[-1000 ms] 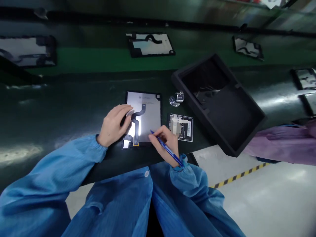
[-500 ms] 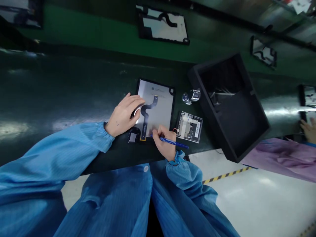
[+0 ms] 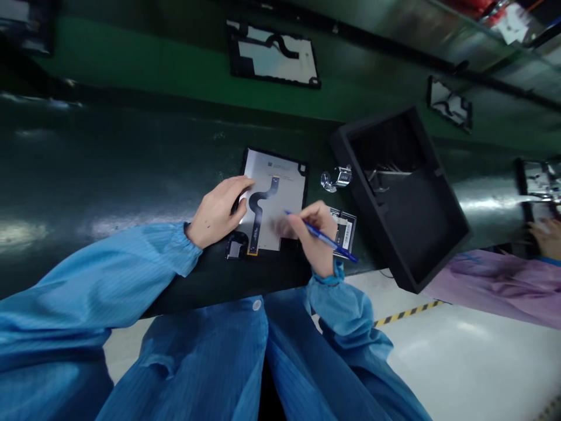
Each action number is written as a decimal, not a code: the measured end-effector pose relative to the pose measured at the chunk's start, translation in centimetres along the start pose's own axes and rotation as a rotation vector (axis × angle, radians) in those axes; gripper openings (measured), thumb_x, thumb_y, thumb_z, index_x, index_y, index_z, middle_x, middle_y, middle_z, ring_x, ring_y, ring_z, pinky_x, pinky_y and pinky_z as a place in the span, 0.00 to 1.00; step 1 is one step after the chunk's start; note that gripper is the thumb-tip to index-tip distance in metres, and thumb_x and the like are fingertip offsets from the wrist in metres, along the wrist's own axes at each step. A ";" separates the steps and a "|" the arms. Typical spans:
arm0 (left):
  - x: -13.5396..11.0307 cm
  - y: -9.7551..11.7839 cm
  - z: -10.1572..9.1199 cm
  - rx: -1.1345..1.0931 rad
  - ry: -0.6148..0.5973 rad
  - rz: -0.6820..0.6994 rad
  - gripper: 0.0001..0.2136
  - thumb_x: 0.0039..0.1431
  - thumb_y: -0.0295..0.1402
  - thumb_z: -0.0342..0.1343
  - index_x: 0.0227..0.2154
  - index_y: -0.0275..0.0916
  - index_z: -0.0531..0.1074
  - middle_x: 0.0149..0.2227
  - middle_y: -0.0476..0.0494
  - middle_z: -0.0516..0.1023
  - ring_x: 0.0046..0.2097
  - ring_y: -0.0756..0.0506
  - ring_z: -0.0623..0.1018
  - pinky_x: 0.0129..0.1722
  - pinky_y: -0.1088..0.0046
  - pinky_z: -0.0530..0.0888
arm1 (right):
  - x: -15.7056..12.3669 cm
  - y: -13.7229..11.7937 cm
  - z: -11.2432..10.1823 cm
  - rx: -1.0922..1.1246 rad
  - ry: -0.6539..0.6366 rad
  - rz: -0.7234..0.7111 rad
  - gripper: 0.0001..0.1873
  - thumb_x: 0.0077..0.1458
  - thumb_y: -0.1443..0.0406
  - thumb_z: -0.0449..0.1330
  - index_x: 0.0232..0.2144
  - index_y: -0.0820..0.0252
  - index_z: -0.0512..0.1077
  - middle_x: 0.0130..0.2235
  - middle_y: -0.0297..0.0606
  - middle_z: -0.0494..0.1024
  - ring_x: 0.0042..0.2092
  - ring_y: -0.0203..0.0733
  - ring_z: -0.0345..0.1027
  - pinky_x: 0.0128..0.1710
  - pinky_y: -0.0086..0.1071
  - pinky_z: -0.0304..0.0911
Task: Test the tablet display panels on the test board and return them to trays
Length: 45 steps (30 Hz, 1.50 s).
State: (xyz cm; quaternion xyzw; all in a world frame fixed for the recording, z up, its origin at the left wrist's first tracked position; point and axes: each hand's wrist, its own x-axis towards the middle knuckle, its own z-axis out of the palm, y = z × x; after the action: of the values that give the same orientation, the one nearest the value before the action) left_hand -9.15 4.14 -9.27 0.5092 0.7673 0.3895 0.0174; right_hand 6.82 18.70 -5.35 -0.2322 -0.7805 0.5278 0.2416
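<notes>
A flat silver panel point(image 3: 284, 190) with a black frame and a curving black flex cable point(image 3: 258, 202) lies on the dark bench in front of me. My left hand point(image 3: 219, 210) rests on the panel's left edge, fingers laid flat beside the cable. My right hand point(image 3: 313, 234) is closed on a blue pen point(image 3: 324, 237), its tip held just over the panel's right half. Part of that hand is smeared by motion.
A small labelled circuit part point(image 3: 346, 231) lies right of the panel, half behind my right hand. A shiny metal clip point(image 3: 335, 178) and a black open tray point(image 3: 403, 193) stand beyond it. More panels point(image 3: 274, 55) lie on the green belt. Another person's hand point(image 3: 546, 234) and purple sleeve show at right.
My right hand has lifted from the panel's near edge and moved up and right with the pen. My left hand stays on the panel's left edge.
</notes>
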 end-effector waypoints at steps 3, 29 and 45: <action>0.1 0.1 -0.1 -0.008 -0.016 -0.026 0.18 0.62 0.23 0.48 0.54 0.32 0.68 0.54 0.35 0.75 0.57 0.41 0.74 0.58 0.62 0.71 | 4.2 0.5 -0.4 -0.102 -0.088 -0.037 0.08 0.66 0.60 0.55 0.41 0.56 0.71 0.36 0.33 0.77 0.31 0.34 0.69 0.30 0.27 0.64; 4.9 6.5 1.5 -0.694 -0.392 -0.405 0.08 0.47 0.33 0.67 0.31 0.37 0.79 0.27 0.45 0.79 0.29 0.48 0.77 0.29 0.73 0.75 | 1.3 2.9 -7.6 -0.249 0.023 -0.173 0.03 0.64 0.64 0.57 0.37 0.56 0.67 0.43 0.38 0.77 0.47 0.43 0.71 0.51 0.42 0.66; 3.2 7.8 5.1 -0.271 -0.319 -0.205 0.03 0.53 0.31 0.63 0.30 0.38 0.76 0.27 0.48 0.76 0.28 0.49 0.73 0.28 0.72 0.72 | -1.4 6.0 -7.1 -0.353 -0.055 -0.140 0.08 0.69 0.63 0.50 0.45 0.53 0.68 0.53 0.34 0.76 0.55 0.42 0.68 0.66 0.47 0.48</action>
State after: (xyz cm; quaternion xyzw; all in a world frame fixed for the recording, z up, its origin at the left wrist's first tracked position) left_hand -2.52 11.00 -6.84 0.4767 0.7434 0.3995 0.2462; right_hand 12.94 24.94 -8.84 -0.2018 -0.8814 0.3708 0.2118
